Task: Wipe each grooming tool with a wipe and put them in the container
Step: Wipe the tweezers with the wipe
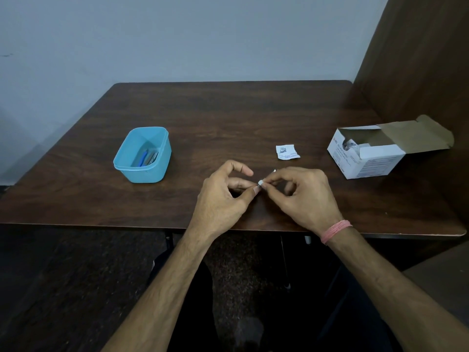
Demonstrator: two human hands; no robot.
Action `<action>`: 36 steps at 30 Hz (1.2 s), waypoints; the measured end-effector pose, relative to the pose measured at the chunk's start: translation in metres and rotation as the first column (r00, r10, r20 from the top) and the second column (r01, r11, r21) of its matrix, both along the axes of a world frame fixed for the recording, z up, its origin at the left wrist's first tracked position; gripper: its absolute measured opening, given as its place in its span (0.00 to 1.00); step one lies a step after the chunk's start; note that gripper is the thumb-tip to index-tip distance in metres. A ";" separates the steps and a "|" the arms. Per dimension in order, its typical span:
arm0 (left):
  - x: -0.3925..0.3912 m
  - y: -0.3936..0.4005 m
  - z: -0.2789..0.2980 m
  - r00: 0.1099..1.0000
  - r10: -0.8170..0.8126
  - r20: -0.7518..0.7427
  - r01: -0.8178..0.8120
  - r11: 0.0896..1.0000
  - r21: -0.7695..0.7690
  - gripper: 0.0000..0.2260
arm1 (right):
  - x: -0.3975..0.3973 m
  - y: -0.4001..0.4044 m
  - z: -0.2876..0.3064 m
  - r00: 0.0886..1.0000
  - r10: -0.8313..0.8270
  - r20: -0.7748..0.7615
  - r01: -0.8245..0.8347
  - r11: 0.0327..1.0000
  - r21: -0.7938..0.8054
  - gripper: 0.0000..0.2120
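My left hand (223,196) and my right hand (302,194) meet fingertip to fingertip over the table's front middle. A small white wipe (260,183) is pinched between them, at my left thumb and forefinger. A thin metal grooming tool (275,170) pokes out behind my right hand's fingers, which grip it; most of it is hidden. The blue plastic container (142,154) stands open to the left, apart from both hands, with a blue-handled tool (144,156) and other tools lying inside.
A torn white wipe packet (286,151) lies just beyond my right hand. An open white box of swabs (368,154) sits on its side at the right, by a brown partition (418,59). The dark wooden table (203,118) meets a wall at the back.
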State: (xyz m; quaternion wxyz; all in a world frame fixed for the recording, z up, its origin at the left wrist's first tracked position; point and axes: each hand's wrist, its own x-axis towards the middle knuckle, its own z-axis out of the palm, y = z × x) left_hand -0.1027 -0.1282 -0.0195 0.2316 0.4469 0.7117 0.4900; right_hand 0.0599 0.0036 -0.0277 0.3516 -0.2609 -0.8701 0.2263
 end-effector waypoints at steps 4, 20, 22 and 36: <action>-0.001 0.000 0.001 1.000 -0.005 -0.007 0.005 1.000 -0.014 0.12 | 0.000 0.000 -0.002 0.998 0.054 0.023 -0.054 0.999 0.000 0.03; 0.000 0.000 -0.001 1.000 -0.006 -0.002 0.006 1.000 0.008 0.12 | -0.002 0.010 -0.002 0.970 -0.240 -0.032 0.232 0.960 -0.160 0.04; 0.000 0.001 -0.002 1.000 -0.007 -0.005 0.007 1.000 0.006 0.12 | -0.001 0.010 -0.002 0.968 -0.250 -0.033 0.241 0.955 -0.173 0.05; -0.002 -0.001 -0.003 1.000 -0.022 -0.015 0.022 1.000 0.015 0.12 | -0.001 0.000 0.000 0.999 0.050 0.009 -0.049 0.997 -0.056 0.02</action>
